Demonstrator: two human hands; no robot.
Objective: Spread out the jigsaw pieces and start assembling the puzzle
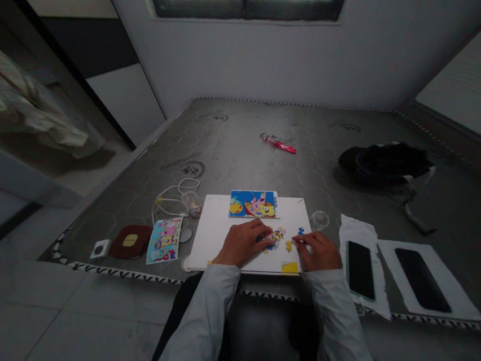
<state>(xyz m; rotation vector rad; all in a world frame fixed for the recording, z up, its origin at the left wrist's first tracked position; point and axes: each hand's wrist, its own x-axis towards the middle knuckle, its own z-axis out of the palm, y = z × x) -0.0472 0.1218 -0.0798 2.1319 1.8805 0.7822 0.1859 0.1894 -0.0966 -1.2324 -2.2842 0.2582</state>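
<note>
The work area is a white rectangular board [211,217] laid flat near the front edge of a grey patterned mat [235,146]. The cluster of small multicoloured jigsaw pieces [276,238] lies on the board, right of centre, between the hands.

Left hand [243,242]: set at the left side of the cluster, fingers curved over it, partly hiding it. From where I stand, I cannot tell whether a piece is gripped; the position would suit steadying the cluster. Right hand [318,251]: at the board's right side, thumb and fingertips brought close together beside a loose yellow jigsaw piece [288,246]. Whether anything is pinched cannot be told. The two hands are apart.

A loose blue jigsaw piece [301,231] lies just beyond the right fingertips, presumably kept separate for easy pickup. The blue rectangular cartoon card [253,204] sits at the board's far edge, probably so that its picture can be consulted without covering the pieces.

Surroundings, left: a brown rounded case [130,242] and a light-blue cartoon sheet [164,241]. Right: a dark-screened phone [360,270] on crumpled white paper [359,229], near the right forearm; these limit sideways elbow room. A black bag-like item [389,163] lies farther back, well clear of the hands.
</note>
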